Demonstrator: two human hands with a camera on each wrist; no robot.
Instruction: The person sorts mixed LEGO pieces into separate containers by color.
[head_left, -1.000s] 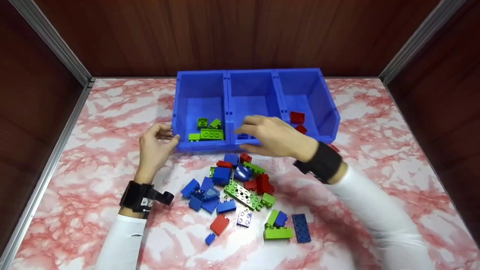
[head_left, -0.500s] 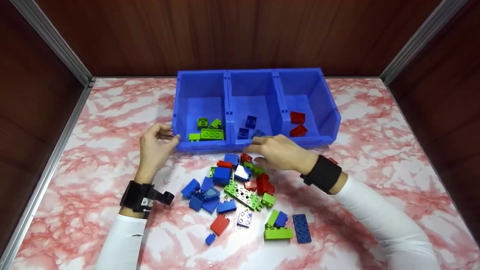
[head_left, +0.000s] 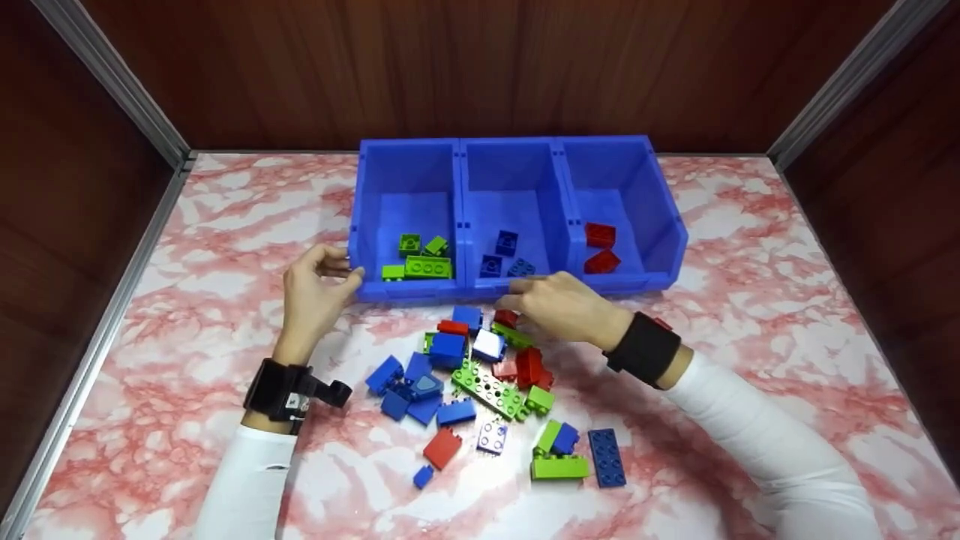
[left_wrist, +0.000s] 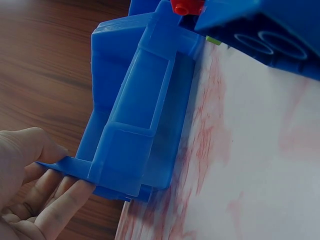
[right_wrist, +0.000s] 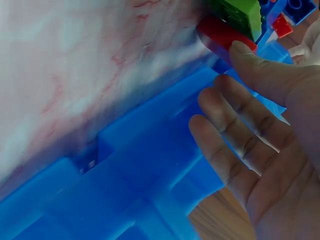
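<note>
My left hand (head_left: 313,296) holds the left side edge of a blue three-compartment bin (head_left: 409,292); in the left wrist view, its thumb and fingers lie on opposite sides of the bin's wall (left_wrist: 75,165). In front of the middle compartment, my right hand (head_left: 566,306) pinches a red brick (head_left: 505,319) at the pile's back edge. The right wrist view shows the thumb on this red brick (right_wrist: 222,39) and other fingers stretched out beside the bin; the finger behind the brick is hidden. Just nearer lies a thin green brick (head_left: 513,335).
A loose pile of blue, red and green bricks, among them a long green plate (head_left: 487,390), lies before the bin. Green bricks (head_left: 427,267) are in the left compartment, blue ones (head_left: 506,242) in the middle, red ones (head_left: 601,261) in the right. A dark blue plate (head_left: 607,458) lies at the front right.
My right hand has come back from over the middle compartment to the pile and taken hold of a red brick, which has shifted slightly right. The left hand keeps its place on the bin.
</note>
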